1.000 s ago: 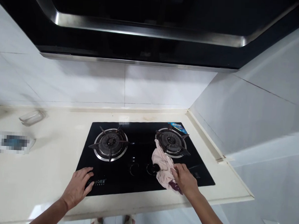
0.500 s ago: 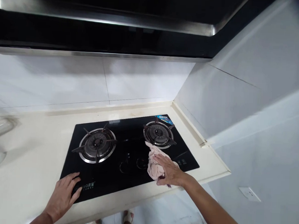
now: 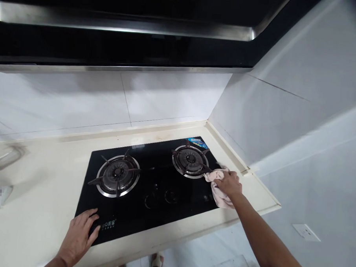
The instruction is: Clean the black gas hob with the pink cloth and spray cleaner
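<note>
A black glass gas stove (image 3: 161, 164) with two burners is set in the cream countertop. My right hand (image 3: 230, 184) is closed on a crumpled pale pink cloth (image 3: 221, 194), pressed onto the stove's right edge beside the right burner (image 3: 190, 159). Part of the cloth hides under the palm. At the front left corner, my left hand (image 3: 81, 231) lies with fingers apart, fingertips on the glass and nothing held. The left burner (image 3: 117, 174) stands farther back from that hand.
A black range hood (image 3: 125, 48) hangs low over the stove. Tiled wall (image 3: 284, 134) closes off the right side. On the counter (image 3: 46, 167) at left rests a clear glass container (image 3: 6, 157), with a blurred-out object below it. A wall socket (image 3: 306, 232) sits at lower right.
My right hand has moved the cloth to the right and back, from in front of the right burner to the stove's right edge. My left hand keeps its place on the front left corner.
</note>
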`<state>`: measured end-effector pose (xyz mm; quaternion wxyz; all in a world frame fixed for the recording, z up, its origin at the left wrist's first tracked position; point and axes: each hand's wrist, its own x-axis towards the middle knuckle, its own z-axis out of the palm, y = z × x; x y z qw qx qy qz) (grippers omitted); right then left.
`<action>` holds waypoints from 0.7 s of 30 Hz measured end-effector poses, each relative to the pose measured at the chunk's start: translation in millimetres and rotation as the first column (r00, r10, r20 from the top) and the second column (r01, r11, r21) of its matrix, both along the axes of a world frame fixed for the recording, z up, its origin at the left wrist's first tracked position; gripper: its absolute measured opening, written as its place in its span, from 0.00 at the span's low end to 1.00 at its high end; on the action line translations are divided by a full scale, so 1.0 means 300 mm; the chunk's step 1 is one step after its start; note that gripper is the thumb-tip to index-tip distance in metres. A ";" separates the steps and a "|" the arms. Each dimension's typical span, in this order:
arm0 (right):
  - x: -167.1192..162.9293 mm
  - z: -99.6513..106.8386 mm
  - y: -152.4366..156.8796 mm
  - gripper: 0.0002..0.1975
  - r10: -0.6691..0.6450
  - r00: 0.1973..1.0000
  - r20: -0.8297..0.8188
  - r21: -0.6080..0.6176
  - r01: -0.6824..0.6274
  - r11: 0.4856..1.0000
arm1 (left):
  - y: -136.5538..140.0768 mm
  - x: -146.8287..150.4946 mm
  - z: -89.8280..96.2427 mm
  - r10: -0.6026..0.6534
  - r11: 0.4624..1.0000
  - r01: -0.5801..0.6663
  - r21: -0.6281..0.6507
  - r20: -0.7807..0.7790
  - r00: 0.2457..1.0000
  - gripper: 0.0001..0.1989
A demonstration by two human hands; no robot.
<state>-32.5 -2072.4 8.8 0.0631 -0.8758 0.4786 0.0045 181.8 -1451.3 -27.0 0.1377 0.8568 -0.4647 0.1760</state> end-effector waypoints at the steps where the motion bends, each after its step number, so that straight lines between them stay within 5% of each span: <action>1: 0.007 0.002 -0.005 0.30 -0.023 1.000 0.008 -0.006 0.023 1.000 | 0.000 -0.001 0.000 0.000 1.000 0.000 -0.001 -0.004 1.000 0.12; 7: -0.024 -0.030 0.068 0.36 0.076 0.997 0.032 0.006 -0.076 0.997 | -0.002 -0.005 -0.003 -0.001 1.000 0.001 0.002 -0.024 1.000 0.11; 10: -0.068 -0.048 0.175 0.43 0.125 0.991 0.048 -0.038 -0.123 0.992 | -0.001 -0.005 -0.010 0.008 1.000 -0.007 0.009 -0.034 0.999 0.11; 13: -0.108 -0.074 0.346 0.36 0.259 0.953 0.156 -0.048 -0.255 0.966 | -0.001 -0.006 -0.017 0.013 1.000 -0.012 0.023 -0.036 0.999 0.11; 19: -0.100 -0.104 0.815 0.32 0.469 0.794 0.386 0.135 -0.552 0.823 | -0.006 -0.012 -0.007 0.027 0.999 -0.027 0.027 -0.024 0.999 0.11; 21: -0.087 -0.091 0.920 0.33 0.519 0.727 0.450 0.239 -0.657 0.715 | -0.008 -0.012 -0.001 0.025 0.999 -0.024 0.027 -0.021 0.999 0.11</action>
